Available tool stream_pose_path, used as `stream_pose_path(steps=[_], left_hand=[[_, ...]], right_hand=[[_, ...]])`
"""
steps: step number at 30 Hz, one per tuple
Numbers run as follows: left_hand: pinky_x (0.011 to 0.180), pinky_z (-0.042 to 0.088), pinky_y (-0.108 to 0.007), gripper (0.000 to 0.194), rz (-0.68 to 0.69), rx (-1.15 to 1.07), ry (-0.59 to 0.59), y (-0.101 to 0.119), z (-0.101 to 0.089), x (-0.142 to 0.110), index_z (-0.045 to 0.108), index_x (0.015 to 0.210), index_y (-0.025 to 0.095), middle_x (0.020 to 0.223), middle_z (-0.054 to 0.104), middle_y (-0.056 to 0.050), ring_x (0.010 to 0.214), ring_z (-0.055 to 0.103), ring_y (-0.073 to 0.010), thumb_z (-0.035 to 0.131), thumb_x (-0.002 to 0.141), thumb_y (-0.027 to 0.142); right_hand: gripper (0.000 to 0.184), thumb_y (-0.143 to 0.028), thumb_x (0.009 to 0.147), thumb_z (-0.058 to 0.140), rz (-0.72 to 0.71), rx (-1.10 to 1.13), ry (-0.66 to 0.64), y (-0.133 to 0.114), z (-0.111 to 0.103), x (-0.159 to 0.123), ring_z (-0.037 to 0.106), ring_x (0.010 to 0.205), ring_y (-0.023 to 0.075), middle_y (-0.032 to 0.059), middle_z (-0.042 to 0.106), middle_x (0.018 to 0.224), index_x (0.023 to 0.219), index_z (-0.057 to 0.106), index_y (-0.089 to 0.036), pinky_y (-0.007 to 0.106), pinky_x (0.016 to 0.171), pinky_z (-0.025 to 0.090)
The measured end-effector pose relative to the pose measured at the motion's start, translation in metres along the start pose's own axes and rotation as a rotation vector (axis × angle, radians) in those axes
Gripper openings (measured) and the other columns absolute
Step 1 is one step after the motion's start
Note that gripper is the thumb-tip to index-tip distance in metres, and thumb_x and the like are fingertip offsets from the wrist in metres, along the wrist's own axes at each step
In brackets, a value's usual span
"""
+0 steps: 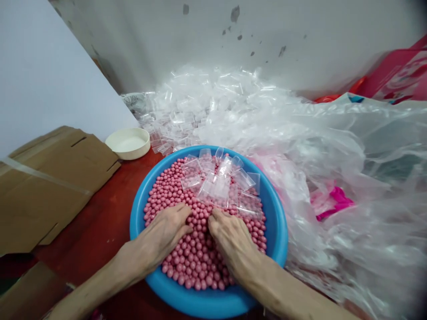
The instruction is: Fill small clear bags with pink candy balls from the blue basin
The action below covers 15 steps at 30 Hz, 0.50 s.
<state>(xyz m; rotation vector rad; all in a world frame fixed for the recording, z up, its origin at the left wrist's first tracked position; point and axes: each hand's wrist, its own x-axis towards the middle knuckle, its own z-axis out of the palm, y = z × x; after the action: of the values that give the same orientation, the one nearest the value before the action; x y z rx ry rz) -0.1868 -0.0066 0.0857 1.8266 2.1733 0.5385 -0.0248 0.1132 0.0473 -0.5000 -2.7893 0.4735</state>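
1. Far left, a flattened brown cardboard box (50, 186) with tape across it lies on the red-painted tabletop (96, 231). It's not really in your way.
2. Next along, a round cream plastic dish (128, 143) sits near the basin. Swing your left arm out wide and you could knock it over.
3. Your left hand (155, 235) is open and palm-down, fingers pressed into the beads, not clenched on anything I can see.
4. Shiny round pink beads (196, 258) fill the wide blue plastic basin (207, 304). Shove hard or tilt the basin and they could roll over the rim and off the table.
5. Small clear plastic bags (216, 189) lie on the beads on the far side, and a careless sweep could bury them. A big heap of the same bags (200, 106) sits right behind the basin.
6. Your right hand (235, 240) is open too, fingertips almost meeting the left's.
7. On the right, a crumpled clear plastic sheet (333, 178) crowds the rim. If it slides, it could flop into the basin and get in your way.
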Motion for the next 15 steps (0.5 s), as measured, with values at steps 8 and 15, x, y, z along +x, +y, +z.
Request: stream_pose_path(steps=[8, 15], left_hand=[[0.069, 0.046, -0.027, 0.025, -0.157, -0.258, -0.099, 0.010, -0.012, 0.016, 0.059, 0.106, 0.020, 0.090, 0.060, -0.001, 0.079, 0.057, -0.0155, 0.060, 0.082, 0.024], [0.059, 0.038, -0.023, 0.021, -0.176, -0.361, -0.049, 0.021, -0.020, 0.017, 0.064, 0.099, 0.018, 0.081, 0.059, 0.000, 0.067, 0.051, -0.0117, 0.064, 0.078, 0.019]], right_hand=[[0.015, -0.006, 0.072, 0.063, 0.154, 0.326, -0.126, 0.008, -0.023, 0.030, 0.052, 0.063, 0.0122, -0.0024, 0.059, 0.066, 0.062, 0.058, -0.015, 0.023, 0.058, 0.034], [0.012, -0.023, 0.075, 0.066, 0.271, 0.855, -0.128, 0.001, -0.046, 0.022, 0.050, 0.060, 0.0118, -0.0032, 0.057, 0.063, 0.066, 0.063, -0.015, 0.023, 0.057, 0.033]])
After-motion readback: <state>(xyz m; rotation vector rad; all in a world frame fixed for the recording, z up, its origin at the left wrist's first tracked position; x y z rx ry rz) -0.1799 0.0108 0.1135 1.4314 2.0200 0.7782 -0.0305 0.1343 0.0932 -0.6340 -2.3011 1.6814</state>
